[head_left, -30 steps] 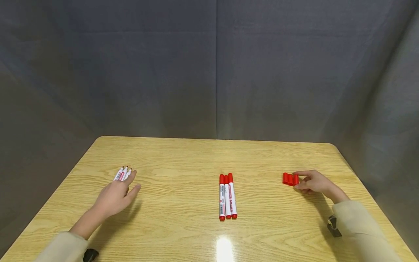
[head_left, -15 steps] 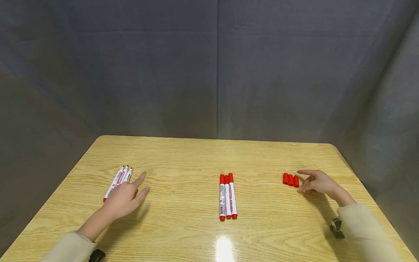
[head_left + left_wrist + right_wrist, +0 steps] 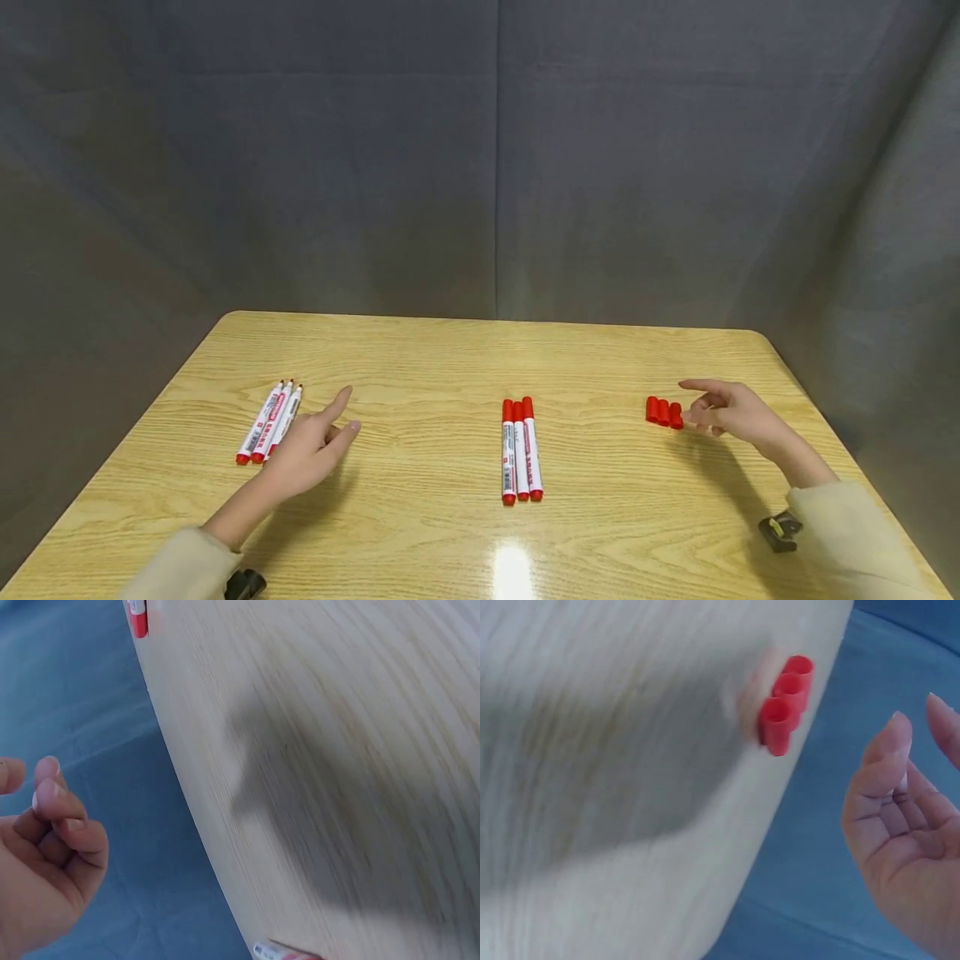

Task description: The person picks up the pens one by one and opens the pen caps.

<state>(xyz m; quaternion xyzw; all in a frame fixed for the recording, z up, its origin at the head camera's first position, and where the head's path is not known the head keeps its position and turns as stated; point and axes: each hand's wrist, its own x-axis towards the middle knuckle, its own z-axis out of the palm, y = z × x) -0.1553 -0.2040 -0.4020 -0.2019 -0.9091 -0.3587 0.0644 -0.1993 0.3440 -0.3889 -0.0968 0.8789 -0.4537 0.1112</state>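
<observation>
From here I see three groups on the table (image 3: 420,533), well apart from each other. At the left lie three uncapped markers (image 3: 274,418), side by side, with their tips toward the far edge. In the middle, three capped markers (image 3: 520,458) lie together, also with their capped ends toward the far edge. At the right there is a row of three loose caps (image 3: 663,413). The left hand (image 3: 303,454) is just right of the uncapped markers; the right hand (image 3: 738,415) is just right of the loose caps. Behind the table hangs the curtain (image 3: 480,167).
</observation>
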